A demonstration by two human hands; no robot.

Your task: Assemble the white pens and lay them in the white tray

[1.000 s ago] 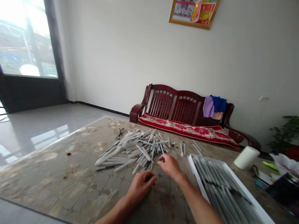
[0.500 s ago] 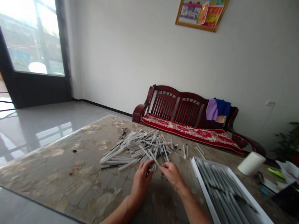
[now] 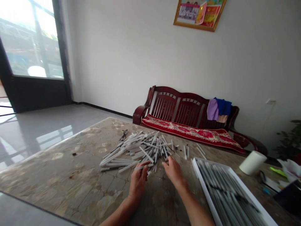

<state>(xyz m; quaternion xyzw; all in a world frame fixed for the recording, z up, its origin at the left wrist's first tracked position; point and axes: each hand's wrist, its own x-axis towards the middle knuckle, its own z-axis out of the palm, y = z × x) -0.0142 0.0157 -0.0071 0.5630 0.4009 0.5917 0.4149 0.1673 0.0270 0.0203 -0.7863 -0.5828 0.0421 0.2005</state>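
Across the mottled tabletop [image 3: 70, 166]: two hands, one loose pile of pens [image 3: 141, 150], one tray.
The left hand [image 3: 138, 183] was narrowed around one white pen [image 3: 142, 167], lying crosswise at the pile's near edge. The right hand [image 3: 173, 172], also narrow, touched the pile; whether it held anything could not be told. The pens were too many to count. To the right sat one white tray [image 3: 207, 197] of packed pens; beyond lay one pair of glasses [image 3: 123, 135] and one paper roll [image 3: 252, 162]. Since the earlier frame, the right hand had reached further into the pile, and the left had drawn back with its pen.
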